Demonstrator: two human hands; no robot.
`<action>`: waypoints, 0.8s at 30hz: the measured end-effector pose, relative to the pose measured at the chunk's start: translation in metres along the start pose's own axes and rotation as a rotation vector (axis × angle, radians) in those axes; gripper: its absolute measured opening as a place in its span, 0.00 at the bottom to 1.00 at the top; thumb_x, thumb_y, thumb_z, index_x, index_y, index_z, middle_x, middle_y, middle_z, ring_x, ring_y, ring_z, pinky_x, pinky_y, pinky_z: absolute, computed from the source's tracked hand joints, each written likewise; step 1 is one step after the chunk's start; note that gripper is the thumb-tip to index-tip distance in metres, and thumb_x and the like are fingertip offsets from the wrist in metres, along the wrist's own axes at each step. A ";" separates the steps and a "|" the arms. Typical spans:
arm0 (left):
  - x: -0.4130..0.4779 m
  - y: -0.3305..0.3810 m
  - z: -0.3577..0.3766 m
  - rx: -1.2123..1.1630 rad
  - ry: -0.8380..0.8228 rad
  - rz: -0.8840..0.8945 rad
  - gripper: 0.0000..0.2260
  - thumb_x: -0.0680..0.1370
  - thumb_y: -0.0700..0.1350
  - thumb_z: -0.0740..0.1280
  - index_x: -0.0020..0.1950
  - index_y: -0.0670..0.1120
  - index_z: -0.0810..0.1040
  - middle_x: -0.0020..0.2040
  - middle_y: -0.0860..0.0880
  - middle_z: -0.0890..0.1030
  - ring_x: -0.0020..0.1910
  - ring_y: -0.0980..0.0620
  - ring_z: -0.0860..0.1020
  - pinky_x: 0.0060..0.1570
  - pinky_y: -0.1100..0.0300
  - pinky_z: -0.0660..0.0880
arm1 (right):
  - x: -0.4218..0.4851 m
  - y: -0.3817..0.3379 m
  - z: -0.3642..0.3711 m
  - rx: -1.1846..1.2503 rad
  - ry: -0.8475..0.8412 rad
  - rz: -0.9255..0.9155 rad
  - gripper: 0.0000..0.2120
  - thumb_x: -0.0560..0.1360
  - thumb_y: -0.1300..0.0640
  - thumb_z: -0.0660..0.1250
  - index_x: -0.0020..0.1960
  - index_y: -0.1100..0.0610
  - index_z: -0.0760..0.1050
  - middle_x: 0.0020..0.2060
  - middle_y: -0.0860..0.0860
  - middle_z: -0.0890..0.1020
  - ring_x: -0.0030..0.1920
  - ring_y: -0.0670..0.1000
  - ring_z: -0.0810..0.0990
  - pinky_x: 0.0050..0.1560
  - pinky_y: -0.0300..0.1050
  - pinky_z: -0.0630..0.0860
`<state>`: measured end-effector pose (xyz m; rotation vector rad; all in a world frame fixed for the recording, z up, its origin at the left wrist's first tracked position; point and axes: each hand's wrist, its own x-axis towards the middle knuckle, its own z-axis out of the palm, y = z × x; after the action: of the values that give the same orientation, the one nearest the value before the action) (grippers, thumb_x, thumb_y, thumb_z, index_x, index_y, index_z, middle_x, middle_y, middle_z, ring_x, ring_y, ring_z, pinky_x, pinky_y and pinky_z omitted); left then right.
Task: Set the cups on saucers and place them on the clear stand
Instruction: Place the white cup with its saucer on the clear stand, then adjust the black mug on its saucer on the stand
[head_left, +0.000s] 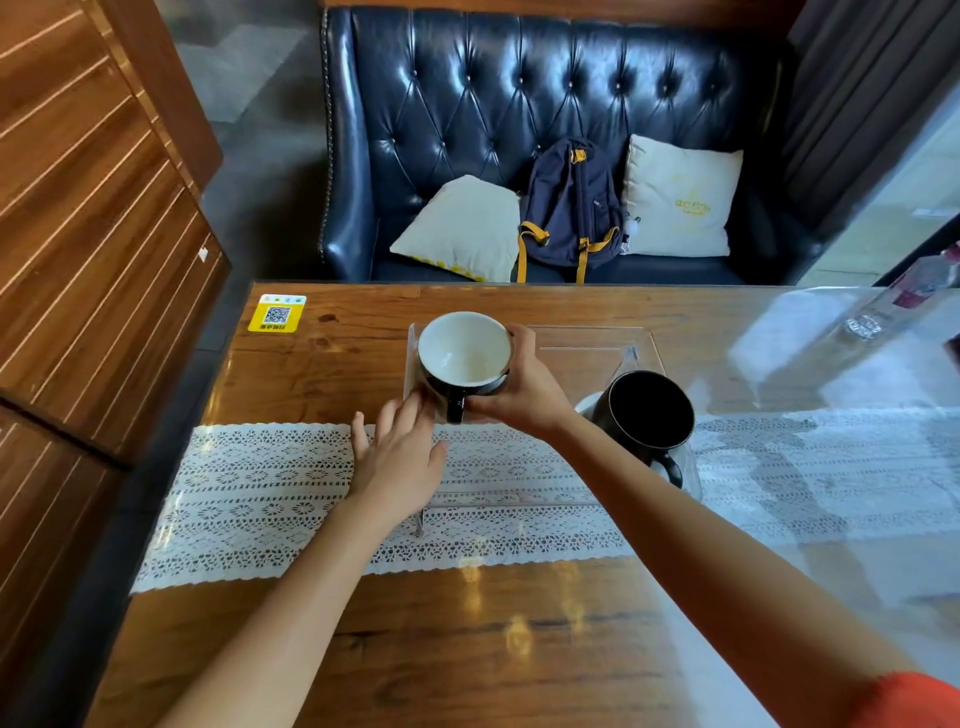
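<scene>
A black cup with a white inside (464, 358) sits at the left end of the clear stand (592, 343), its handle facing me. My right hand (522, 387) grips it from the right, around the rim and base; a saucer under it is hard to make out. Just in front of the cup, my left hand (400, 457) is flat with fingers apart, its tips touching the stand's left edge. A second, all-black cup (649, 410) stands on a white saucer (589, 404) at the stand's right front.
The stand rests on a white lace runner (249, 493) across a glossy wooden table (467, 649). A yellow QR sticker (277, 313) lies at the far left corner, a clear bottle (883, 306) at the far right. Behind the table is a dark leather sofa (467, 104) with a backpack.
</scene>
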<state>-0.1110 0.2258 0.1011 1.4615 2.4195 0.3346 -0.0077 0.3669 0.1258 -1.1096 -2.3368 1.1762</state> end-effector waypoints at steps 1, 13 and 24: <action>0.000 0.000 0.000 -0.002 -0.002 -0.002 0.22 0.79 0.51 0.52 0.73 0.51 0.56 0.77 0.53 0.52 0.75 0.51 0.47 0.71 0.39 0.38 | -0.001 0.000 0.000 0.006 -0.001 -0.002 0.45 0.61 0.49 0.78 0.68 0.57 0.55 0.57 0.49 0.74 0.60 0.56 0.77 0.57 0.57 0.76; -0.023 0.003 -0.015 -0.249 0.339 -0.007 0.23 0.79 0.42 0.55 0.74 0.47 0.58 0.77 0.51 0.56 0.76 0.52 0.49 0.72 0.44 0.38 | -0.049 -0.019 -0.052 -0.100 0.013 -0.149 0.39 0.70 0.53 0.72 0.75 0.54 0.56 0.73 0.51 0.67 0.71 0.47 0.65 0.67 0.34 0.61; -0.053 0.100 0.019 -0.180 -0.092 0.456 0.21 0.79 0.53 0.55 0.72 0.53 0.60 0.74 0.56 0.61 0.73 0.59 0.53 0.73 0.51 0.37 | -0.150 0.097 -0.129 -0.149 0.364 0.003 0.16 0.71 0.72 0.63 0.51 0.55 0.79 0.49 0.48 0.82 0.55 0.53 0.80 0.57 0.48 0.72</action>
<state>0.0014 0.2249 0.1244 1.8850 1.9094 0.5528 0.2117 0.3608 0.1408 -1.2569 -2.1628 0.7337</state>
